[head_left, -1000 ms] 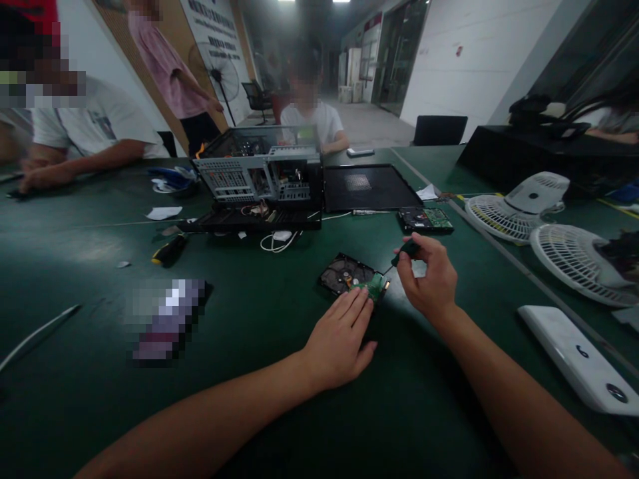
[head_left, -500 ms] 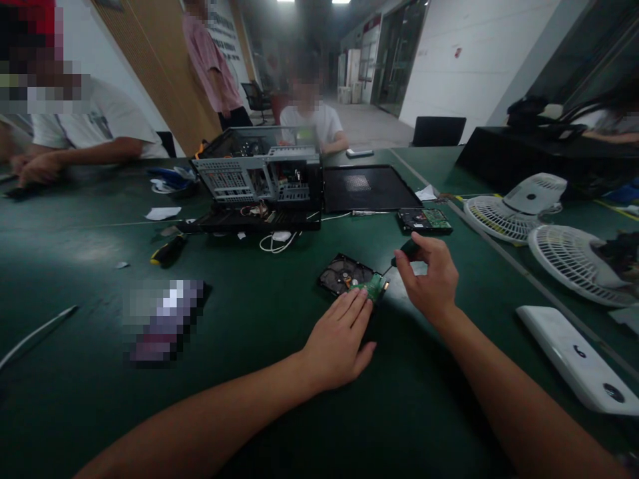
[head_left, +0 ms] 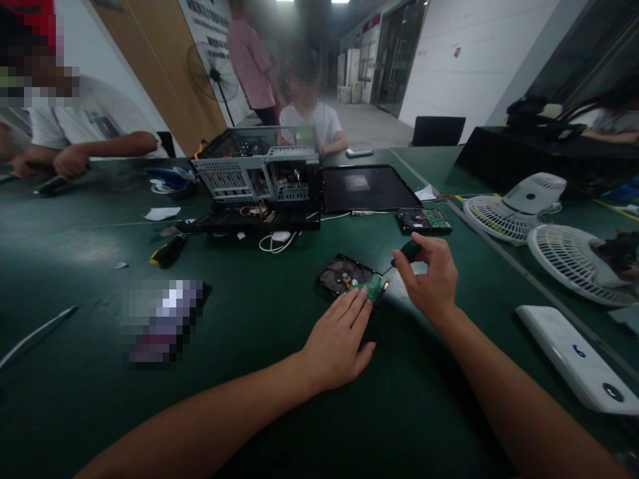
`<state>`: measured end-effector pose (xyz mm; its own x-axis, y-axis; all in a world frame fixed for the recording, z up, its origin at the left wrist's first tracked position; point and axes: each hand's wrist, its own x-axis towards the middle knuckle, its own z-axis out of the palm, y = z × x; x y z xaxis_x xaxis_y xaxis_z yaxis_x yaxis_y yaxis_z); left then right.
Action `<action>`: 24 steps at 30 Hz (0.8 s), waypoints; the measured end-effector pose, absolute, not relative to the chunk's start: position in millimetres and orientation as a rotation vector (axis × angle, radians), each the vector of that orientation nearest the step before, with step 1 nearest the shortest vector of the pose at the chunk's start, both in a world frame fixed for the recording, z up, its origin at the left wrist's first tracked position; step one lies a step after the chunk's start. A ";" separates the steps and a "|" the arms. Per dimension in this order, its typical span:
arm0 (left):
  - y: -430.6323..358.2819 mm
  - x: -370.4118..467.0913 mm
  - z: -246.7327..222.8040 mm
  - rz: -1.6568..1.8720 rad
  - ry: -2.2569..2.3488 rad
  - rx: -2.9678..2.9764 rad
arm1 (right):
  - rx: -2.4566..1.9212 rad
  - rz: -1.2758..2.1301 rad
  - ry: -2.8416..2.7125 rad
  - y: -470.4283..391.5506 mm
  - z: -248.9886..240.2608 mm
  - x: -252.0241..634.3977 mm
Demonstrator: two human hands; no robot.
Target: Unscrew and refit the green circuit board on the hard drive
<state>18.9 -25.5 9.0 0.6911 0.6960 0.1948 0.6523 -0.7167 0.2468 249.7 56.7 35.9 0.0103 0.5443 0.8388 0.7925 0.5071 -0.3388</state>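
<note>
On the green bench, head cam view: a bare hard drive lies circuit-board side up, right in front of the person. Left hand lies flat, fingers spread, fingertips pressing the drive's near edge. Right hand is pinched shut around a small black-handled screwdriver, tip angled down at the green board. Stripped PC case and a second drive sit further back. Risk as I see it: only fingertips pin the drive, so if the tip cams out it could gouge the board or the drive could skate away.
</note>
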 end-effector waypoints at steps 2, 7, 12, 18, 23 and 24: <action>-25.5 19.1 8.7 0.410 1.103 2.742 | -1.134 -0.265 -1.681 56.7 35.6 249.4; -25.4 19.4 8.2 0.412 1.096 2.749 | -1.107 -0.166 -1.690 57.9 33.5 246.6; -25.4 19.0 9.0 0.412 1.101 2.748 | -1.142 -0.277 -1.670 57.8 34.2 247.5; -25.5 19.3 8.8 0.405 1.105 2.748 | -1.075 -0.122 -1.713 57.1 31.0 245.2; -25.6 19.3 8.8 0.421 1.096 2.747 | -1.125 -0.213 -1.695 57.9 31.1 246.9; -25.6 19.3 8.8 0.428 1.095 2.746 | -1.122 -0.223 -1.702 58.1 31.2 247.6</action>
